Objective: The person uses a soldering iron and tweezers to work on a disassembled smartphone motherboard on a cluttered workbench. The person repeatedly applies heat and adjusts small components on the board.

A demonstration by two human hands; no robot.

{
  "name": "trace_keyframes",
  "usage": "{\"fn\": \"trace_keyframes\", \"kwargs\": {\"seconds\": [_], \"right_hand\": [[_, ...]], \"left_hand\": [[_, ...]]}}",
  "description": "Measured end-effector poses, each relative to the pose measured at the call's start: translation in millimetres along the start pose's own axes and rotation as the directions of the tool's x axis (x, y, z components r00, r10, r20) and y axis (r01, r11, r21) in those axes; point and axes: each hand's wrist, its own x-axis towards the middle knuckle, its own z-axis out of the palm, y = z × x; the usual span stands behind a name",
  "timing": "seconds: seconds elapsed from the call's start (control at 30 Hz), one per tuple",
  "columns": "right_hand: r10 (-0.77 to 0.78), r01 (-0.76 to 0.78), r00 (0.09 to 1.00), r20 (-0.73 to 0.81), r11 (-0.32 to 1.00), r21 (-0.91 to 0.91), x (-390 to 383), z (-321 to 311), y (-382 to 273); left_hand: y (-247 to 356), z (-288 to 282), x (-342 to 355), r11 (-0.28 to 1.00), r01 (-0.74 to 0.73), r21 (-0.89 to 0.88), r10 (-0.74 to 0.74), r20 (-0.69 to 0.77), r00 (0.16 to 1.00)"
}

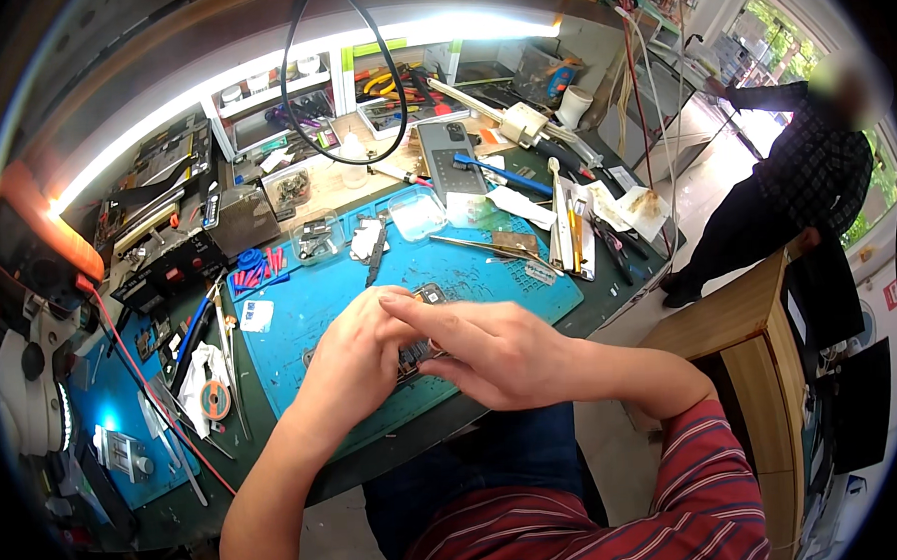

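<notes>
Bright strip light (477, 26) above a dark-green workbench (376, 463), pale floor (707, 187), wooden cabinet (715, 313), window (783, 30) onto greenery.

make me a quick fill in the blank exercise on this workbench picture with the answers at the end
1. A small electronic part shows between the left hand and the right hand, above a large work mat coloured ____.
2. The round orange spool lies to the ____ of that mat.
3. The person's red sleeve is patterned with ____.
4. Another person stands toward the ____ edge of the picture.

Missing words: blue; left; stripes; right.
</notes>
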Motion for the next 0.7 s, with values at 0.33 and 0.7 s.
{"fn": "trace_keyframes", "kwargs": {"seconds": [0.33,0.7], "right_hand": [[0.028,-0.028,0.999,-0.015,0.999,0.026,-2,4,6],[0.071,-0.072,0.997,-0.021,0.996,-0.051,-1,4,-2]], "left_hand": [[14,-7,5,0.974,0.198,-0.107,-0.192,0.063,0.979],[10,-8,4,0.985,0.166,-0.056,-0.161,0.071,0.984]]}}
